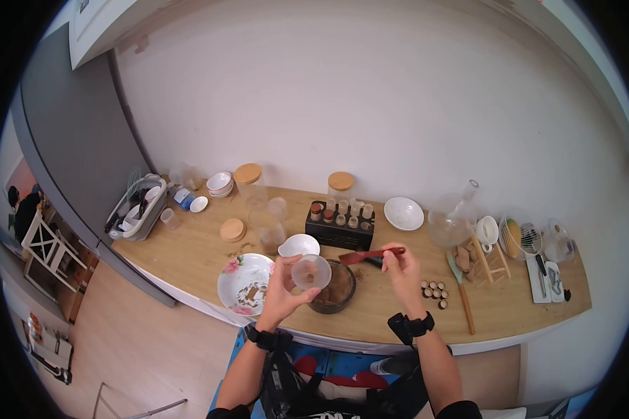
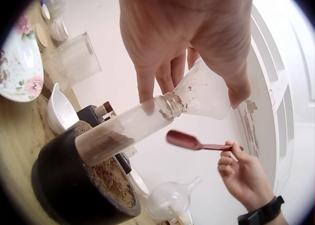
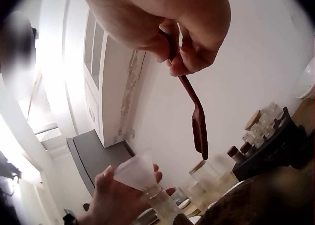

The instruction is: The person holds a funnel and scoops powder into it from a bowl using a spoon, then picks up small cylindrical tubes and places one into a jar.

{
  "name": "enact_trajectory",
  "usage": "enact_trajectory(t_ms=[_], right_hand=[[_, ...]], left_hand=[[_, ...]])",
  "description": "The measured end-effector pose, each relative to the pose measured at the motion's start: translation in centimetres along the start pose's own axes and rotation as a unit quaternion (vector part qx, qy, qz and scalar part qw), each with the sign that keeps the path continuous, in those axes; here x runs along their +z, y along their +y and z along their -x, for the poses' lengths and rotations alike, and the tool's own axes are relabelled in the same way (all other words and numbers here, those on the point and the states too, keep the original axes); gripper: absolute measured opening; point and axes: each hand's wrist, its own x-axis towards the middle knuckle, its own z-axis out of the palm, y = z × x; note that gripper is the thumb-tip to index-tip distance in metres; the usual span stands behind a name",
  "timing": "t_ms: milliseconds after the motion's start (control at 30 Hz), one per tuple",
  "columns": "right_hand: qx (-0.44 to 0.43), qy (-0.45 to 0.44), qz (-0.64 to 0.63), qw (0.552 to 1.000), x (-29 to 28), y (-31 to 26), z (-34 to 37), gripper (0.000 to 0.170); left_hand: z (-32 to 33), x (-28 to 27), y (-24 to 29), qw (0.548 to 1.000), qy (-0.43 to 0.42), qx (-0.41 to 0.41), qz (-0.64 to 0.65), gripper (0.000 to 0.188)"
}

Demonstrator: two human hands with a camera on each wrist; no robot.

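Note:
In my left hand (image 1: pixel 279 299) I hold a translucent funnel (image 2: pixel 209 94), thumb on one side and fingers on the other. Its narrow end sits in the neck of a clear glass tube (image 2: pixel 147 117), which has brown powder inside. The tube's lower end overlaps the rim of a black mortar (image 2: pixel 54 173) holding brown powder (image 2: pixel 112 178). My right hand (image 1: pixel 402 274) pinches the handle of a dark red scoop (image 2: pixel 182 139). In the right wrist view the scoop's bowl hangs below my fingers, apart from the funnel.
A floral plate (image 1: pixel 229 283) with brown crumbs lies left of the mortar. Behind stand a spouted white bowl (image 1: pixel 302 243) and a black rack (image 1: pixel 321 232) of small tubes. Small caps (image 1: pixel 435 285) and a wooden-handled spatula (image 1: pixel 466 300) lie at right, near a round glass flask (image 1: pixel 449 222).

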Motion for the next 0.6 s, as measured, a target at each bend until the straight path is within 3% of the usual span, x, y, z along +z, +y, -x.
enact_trajectory(t_ms=[233,367,533,600], right_hand=[[0.04,-0.013,0.08,0.996,0.6,4.7,0.0,0.014],[0.045,-0.004,0.04,0.998,1.5,6.0,-0.7,0.012],[0.092,-0.099,0.05,0.99,1.8,7.4,-2.0,0.012],[0.119,-0.099,0.049,0.987,2.0,8.5,-2.1,0.013]], left_hand=[[0.2,-0.2,0.0,1.0,0.006,-0.001,0.013,0.072],[0.3,-0.2,-0.3,0.999,0.01,0.005,0.03,0.072],[0.4,-0.4,-0.3,0.999,0.01,-0.008,0.03,0.073],[0.5,-0.3,-0.5,1.0,0.012,-0.011,0.024,0.073]])
